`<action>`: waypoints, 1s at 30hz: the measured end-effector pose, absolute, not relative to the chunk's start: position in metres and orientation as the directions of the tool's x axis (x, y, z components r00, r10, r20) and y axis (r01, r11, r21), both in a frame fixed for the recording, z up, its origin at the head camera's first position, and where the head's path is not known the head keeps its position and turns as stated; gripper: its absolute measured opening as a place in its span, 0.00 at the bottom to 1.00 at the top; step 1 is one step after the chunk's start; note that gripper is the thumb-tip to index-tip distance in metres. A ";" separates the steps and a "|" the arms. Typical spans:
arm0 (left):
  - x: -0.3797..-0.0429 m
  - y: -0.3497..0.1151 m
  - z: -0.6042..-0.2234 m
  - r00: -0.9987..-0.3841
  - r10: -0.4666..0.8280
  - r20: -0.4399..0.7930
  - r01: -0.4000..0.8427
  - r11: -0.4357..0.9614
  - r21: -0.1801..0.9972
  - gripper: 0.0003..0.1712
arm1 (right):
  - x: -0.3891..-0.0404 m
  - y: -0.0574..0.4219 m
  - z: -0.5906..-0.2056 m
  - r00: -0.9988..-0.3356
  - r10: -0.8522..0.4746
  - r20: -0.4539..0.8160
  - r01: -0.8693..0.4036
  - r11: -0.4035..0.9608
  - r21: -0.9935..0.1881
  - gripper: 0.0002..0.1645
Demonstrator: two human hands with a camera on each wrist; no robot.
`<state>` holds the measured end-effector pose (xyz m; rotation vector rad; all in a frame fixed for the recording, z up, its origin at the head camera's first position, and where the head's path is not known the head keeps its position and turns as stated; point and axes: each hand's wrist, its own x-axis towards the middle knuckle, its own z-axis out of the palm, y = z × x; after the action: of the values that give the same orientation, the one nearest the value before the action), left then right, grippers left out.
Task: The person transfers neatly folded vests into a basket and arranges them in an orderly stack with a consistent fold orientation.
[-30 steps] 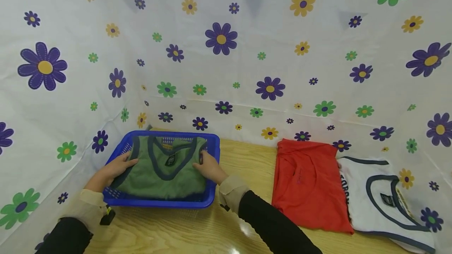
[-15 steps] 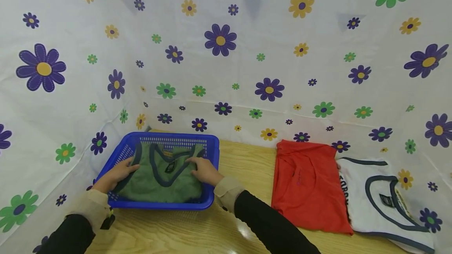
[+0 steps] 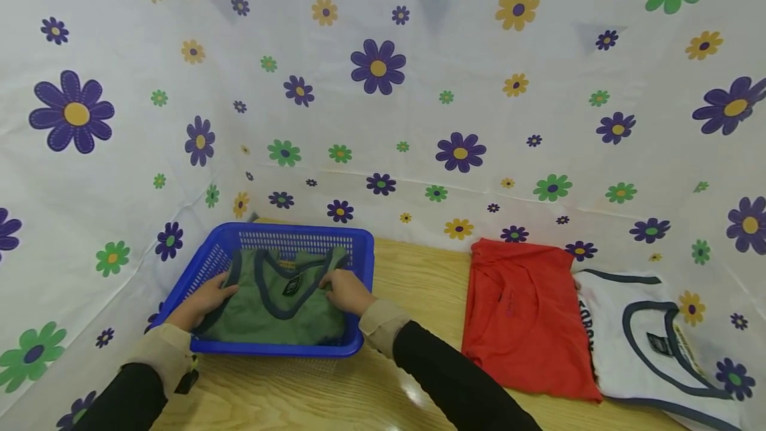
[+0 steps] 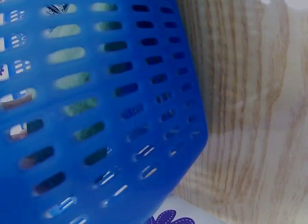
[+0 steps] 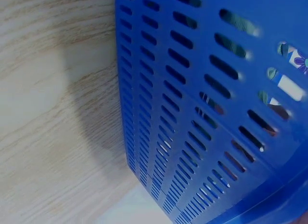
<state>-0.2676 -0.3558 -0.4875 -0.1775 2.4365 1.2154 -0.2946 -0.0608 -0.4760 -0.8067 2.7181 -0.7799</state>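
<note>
A folded green sleeveless top with dark trim lies inside the blue plastic basket, its neckline and label facing up. My left hand holds the top's left edge, the thumb over the fabric and some fingers hidden. On the other side, my right hand pinches the cloth by the right side of the neckline. Through the slots of the basket wall in the left wrist view, bits of green cloth show. The right wrist view has another slotted basket wall; neither hand can be made out clearly there.
A folded red garment lies on the wooden table to the right. Beside it is a folded white top with dark trim, partly against the red one. A flower-printed white cloth hangs behind and along the sides.
The green top has come down deeper into the basket, and its upper edge now sits below the back rim. Both hands lowered with it; the right hand shifted slightly left toward the neckline.
</note>
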 end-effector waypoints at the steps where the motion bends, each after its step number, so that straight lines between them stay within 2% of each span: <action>1: -0.268 -0.357 -0.488 -0.907 0.070 -0.415 -0.290 0.611 0.737 0.36 | -0.296 -0.062 -0.476 -0.832 -0.552 -0.051 -0.441 0.715 -0.542 0.14; 5: -0.266 -0.360 -0.489 -0.894 0.047 -0.446 -0.322 0.625 0.711 0.36 | -0.297 -0.063 -0.477 -0.827 -0.548 -0.124 -0.404 0.734 -0.546 0.18; 9: -0.265 -0.363 -0.494 -0.879 -0.004 -0.478 -0.363 0.656 0.662 0.38 | -0.297 -0.064 -0.479 -0.813 -0.564 -0.148 -0.423 0.745 -0.515 0.19; 11: -0.264 -0.364 -0.497 -0.879 -0.014 -0.476 -0.367 0.656 0.660 0.39 | -0.296 -0.064 -0.479 -0.806 -0.575 -0.139 -0.446 0.745 -0.497 0.18; 15: -0.266 -0.366 -0.501 -0.891 -0.001 -0.454 -0.344 0.652 0.676 0.39 | -0.294 -0.063 -0.478 -0.798 -0.591 -0.118 -0.475 0.736 -0.483 0.08; 19: -0.270 -0.368 -0.502 -0.898 0.012 -0.439 -0.322 0.663 0.676 0.40 | -0.293 -0.063 -0.477 -0.797 -0.597 -0.093 -0.498 0.736 -0.459 0.25; 22: -0.274 -0.369 -0.501 -0.907 0.018 -0.421 -0.299 0.677 0.673 0.40 | -0.293 -0.064 -0.477 -0.803 -0.591 -0.083 -0.505 0.748 -0.431 0.29; 26: -0.278 -0.365 -0.496 -0.911 0.004 -0.413 -0.299 0.682 0.667 0.39 | -0.293 -0.064 -0.476 -0.814 -0.576 -0.073 -0.514 0.773 -0.372 0.27; 30: -0.278 -0.363 -0.495 -0.908 -0.009 -0.419 -0.311 0.683 0.660 0.40 | -0.292 -0.065 -0.478 -0.814 -0.578 -0.062 -0.532 0.784 -0.321 0.18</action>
<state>-0.2785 -0.3630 -0.4946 -0.2503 2.5124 1.0865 -0.2923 -0.0645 -0.4781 -0.8828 2.8174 -0.4363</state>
